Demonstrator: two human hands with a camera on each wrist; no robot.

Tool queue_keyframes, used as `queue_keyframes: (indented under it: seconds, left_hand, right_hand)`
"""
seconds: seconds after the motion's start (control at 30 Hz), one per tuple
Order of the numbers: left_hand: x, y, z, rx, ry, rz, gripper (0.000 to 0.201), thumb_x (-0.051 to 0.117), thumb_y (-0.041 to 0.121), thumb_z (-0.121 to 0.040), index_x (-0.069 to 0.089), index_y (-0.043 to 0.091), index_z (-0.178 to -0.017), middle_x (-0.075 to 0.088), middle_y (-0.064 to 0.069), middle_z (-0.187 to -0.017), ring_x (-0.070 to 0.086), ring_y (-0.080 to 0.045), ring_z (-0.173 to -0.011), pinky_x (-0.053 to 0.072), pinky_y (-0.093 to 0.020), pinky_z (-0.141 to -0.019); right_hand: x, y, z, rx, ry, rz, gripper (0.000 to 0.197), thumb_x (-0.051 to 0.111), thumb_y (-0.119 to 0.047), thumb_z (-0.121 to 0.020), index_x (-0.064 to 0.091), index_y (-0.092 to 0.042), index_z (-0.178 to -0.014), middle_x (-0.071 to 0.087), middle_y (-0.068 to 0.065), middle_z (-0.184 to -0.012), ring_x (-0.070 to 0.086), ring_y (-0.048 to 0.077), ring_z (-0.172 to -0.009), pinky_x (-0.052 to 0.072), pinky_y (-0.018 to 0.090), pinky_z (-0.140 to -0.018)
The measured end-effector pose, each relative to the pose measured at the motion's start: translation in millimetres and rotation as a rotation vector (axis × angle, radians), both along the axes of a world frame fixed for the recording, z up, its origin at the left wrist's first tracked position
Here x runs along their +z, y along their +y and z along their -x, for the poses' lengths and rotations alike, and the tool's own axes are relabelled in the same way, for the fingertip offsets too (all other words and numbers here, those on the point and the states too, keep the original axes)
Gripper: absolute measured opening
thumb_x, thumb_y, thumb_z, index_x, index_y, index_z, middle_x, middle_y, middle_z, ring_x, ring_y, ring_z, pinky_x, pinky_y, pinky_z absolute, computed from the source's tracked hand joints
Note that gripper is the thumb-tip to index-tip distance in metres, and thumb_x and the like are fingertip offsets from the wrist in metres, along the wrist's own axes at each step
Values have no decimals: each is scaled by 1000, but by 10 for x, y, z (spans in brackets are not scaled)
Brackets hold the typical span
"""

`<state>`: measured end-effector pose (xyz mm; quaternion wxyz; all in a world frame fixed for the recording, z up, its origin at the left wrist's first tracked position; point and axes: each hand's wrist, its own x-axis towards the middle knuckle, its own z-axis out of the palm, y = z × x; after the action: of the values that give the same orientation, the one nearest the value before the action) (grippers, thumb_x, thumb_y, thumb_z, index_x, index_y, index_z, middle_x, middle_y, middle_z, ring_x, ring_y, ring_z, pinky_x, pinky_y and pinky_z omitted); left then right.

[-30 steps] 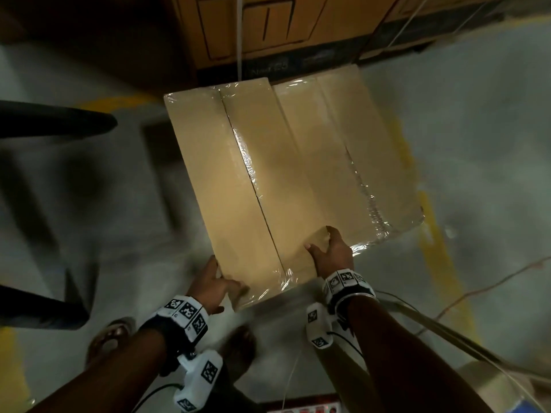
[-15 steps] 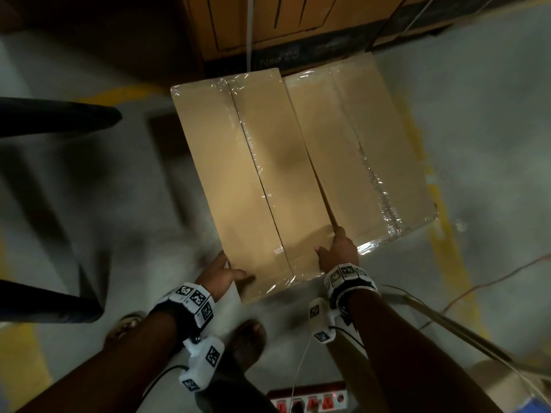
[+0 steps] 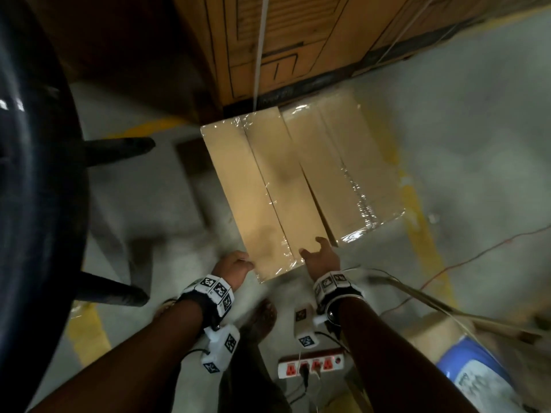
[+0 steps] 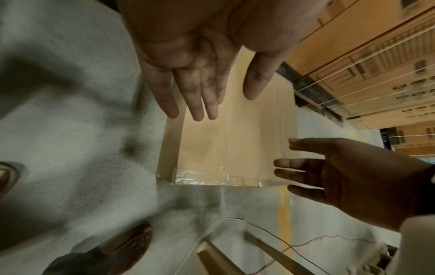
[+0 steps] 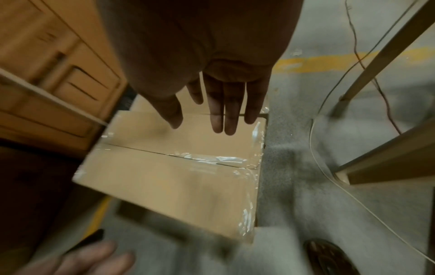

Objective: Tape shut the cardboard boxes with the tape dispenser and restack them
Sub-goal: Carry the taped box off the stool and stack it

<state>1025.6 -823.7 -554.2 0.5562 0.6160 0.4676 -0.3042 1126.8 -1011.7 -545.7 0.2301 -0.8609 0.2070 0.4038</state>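
Two brown cardboard boxes lie side by side on the floor, their seams covered with clear tape. My hands are at the near end of the left box (image 3: 262, 189) (image 4: 223, 148) (image 5: 176, 186); the right box (image 3: 348, 174) lies against its long side. My left hand (image 3: 235, 265) (image 4: 195, 96) hovers at the near left corner with straight, spread fingers. Over the near right corner my right hand (image 3: 320, 254) (image 5: 221, 115) is also open, holding nothing. No tape dispenser is in view.
Large printed cartons (image 3: 283, 46) stand right behind the boxes. A black chair (image 3: 35, 174) fills the left side. A power strip (image 3: 310, 365), cables (image 3: 447, 263) and my sandalled feet (image 3: 262, 317) are on the near floor. A blue-topped object (image 3: 471, 374) sits at the lower right.
Both hands gripped the near end of the left box before; they have now let go and drawn back slightly. The box has settled beside the other one.
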Motion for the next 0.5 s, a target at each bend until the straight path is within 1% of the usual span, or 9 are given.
queue_keyframes:
  seconds: [0.03, 0.1, 0.17, 0.2, 0.27, 0.37, 0.43, 0.5]
  left_hand:
    - [163, 11, 0, 11, -11, -7, 26, 68, 15, -89, 67, 8, -114, 65, -10, -122, 58, -28, -117, 43, -34, -104]
    - [518, 32, -16, 28, -38, -12, 22, 69, 14, -87, 68, 9, -108, 67, -12, -118, 60, -30, -115, 45, -36, -103]
    - [891, 38, -31, 4, -82, 16, 20, 69, 14, -87, 68, 9, -107, 67, -14, -115, 61, -31, -112, 46, -37, -103]
    - [1081, 49, -44, -6, -102, 27, 20, 69, 13, -88, 68, 9, -107, 67, -14, -112, 62, -30, -109, 47, -35, -101]
    - [1458, 84, -38, -33, -138, 16, 16, 69, 15, -88, 69, 12, -103, 68, -12, -104, 64, -28, -99, 49, -32, -94]
    - [1974, 193, 3, -90, -204, 35, 10, 69, 18, -88, 67, 19, -98, 69, -9, -101, 66, -29, -98, 51, -33, -88]
    - [2294, 303, 83, -118, -252, 50, 9, 67, 17, -88, 66, 21, -96, 69, -9, -99, 65, -29, -98, 49, -31, -85]
    - [2594, 439, 163, -111, -306, 67, 9, 67, 16, -87, 66, 25, -90, 71, -11, -101, 65, -29, -97, 50, -35, -89]
  right_hand:
    - [191, 64, 36, 16, -2, -12, 57, 69, -36, -98, 49, -17, -147, 70, 13, -123, 63, 32, -121, 47, 35, -103]
    - [561, 187, 95, 48, -5, -37, 48, 67, -40, -98, 56, -20, -141, 72, 9, -120, 64, 30, -119, 47, 35, -106]
    - [954, 304, 160, 76, -24, -64, 44, 66, -46, -96, 60, -26, -135, 74, 6, -118, 66, 29, -117, 48, 41, -107]
    - [1145, 349, 190, 80, -43, -75, 43, 66, -47, -95, 62, -27, -132, 74, 5, -119, 66, 29, -116, 49, 43, -107]
    - [1503, 416, 268, 85, -80, -90, 42, 66, -48, -93, 63, -28, -130, 74, 6, -120, 67, 29, -114, 51, 44, -105]
    - [2113, 522, 425, 49, -146, -119, 40, 67, -45, -93, 66, -25, -127, 75, 9, -115, 70, 28, -107, 55, 42, -100]
    - [2509, 599, 548, 39, -196, -126, 38, 67, -39, -97, 66, -19, -129, 73, 10, -120, 68, 30, -113, 53, 39, -102]
    - [2822, 668, 667, 40, -237, -120, 39, 66, -37, -99, 65, -16, -132, 70, 11, -127, 65, 30, -119, 49, 35, -103]
